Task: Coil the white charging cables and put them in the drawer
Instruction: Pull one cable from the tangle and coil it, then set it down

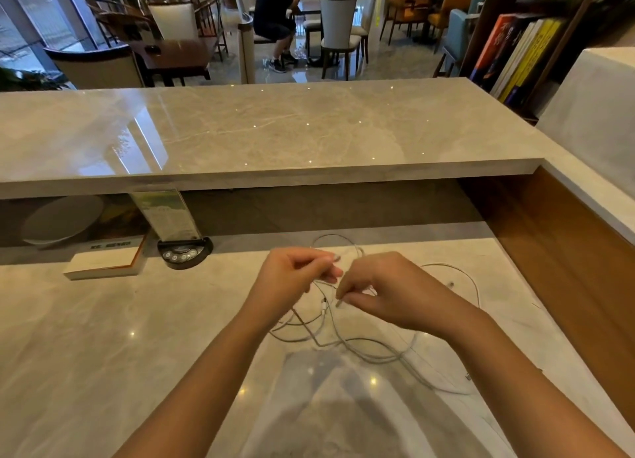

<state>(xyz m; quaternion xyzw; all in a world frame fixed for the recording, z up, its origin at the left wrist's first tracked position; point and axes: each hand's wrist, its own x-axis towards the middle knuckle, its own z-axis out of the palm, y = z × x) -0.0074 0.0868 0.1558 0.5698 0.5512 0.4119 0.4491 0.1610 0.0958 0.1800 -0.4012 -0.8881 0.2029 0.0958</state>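
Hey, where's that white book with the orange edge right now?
In the head view, the white book lies on the lower marble desk, far left, just left of the black button device and well left of both hands.

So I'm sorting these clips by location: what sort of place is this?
Probably a reception desk in a cafe or lounge: a raised marble counter fronts the lower desk, with dining chairs and tables beyond, and a bookshelf at right.

White charging cables (pixel 357 346): thin, tangled loose loops on marble counter (pixel 103 337).
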